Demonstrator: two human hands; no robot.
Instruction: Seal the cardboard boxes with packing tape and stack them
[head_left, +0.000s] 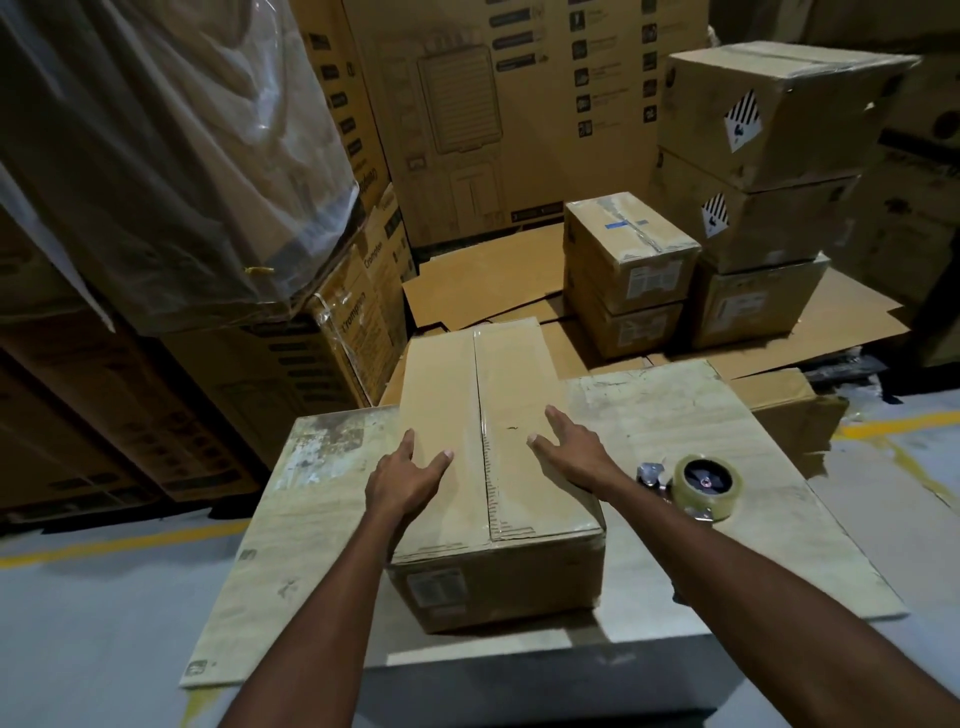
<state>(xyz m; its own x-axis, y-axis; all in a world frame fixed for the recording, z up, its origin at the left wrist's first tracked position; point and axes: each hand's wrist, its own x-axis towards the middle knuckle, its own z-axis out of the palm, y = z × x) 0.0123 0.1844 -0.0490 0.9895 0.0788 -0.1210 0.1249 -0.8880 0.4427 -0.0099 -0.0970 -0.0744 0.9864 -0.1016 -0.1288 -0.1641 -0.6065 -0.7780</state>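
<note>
A long brown cardboard box (483, 395) lies on a pale worktable (691, 415), its top flaps closed with clear tape running along the centre seam. My left hand (408, 475) rests flat on the box's left top edge, fingers straight. On the right half of the lid my right hand (569, 449) lies flat with fingers spread. A tape dispenser (698, 486) with a clear roll sits on the table just right of my right forearm, untouched.
Two small taped boxes (628, 275) stand stacked behind the table, beside a taller stack of three boxes (763, 192). Flattened cardboard (488, 280) covers the floor there. Large printed cartons (514, 104) and plastic-wrapped goods (156, 145) wall in the back and left. Yellow floor lines (114, 545) run along the grey floor.
</note>
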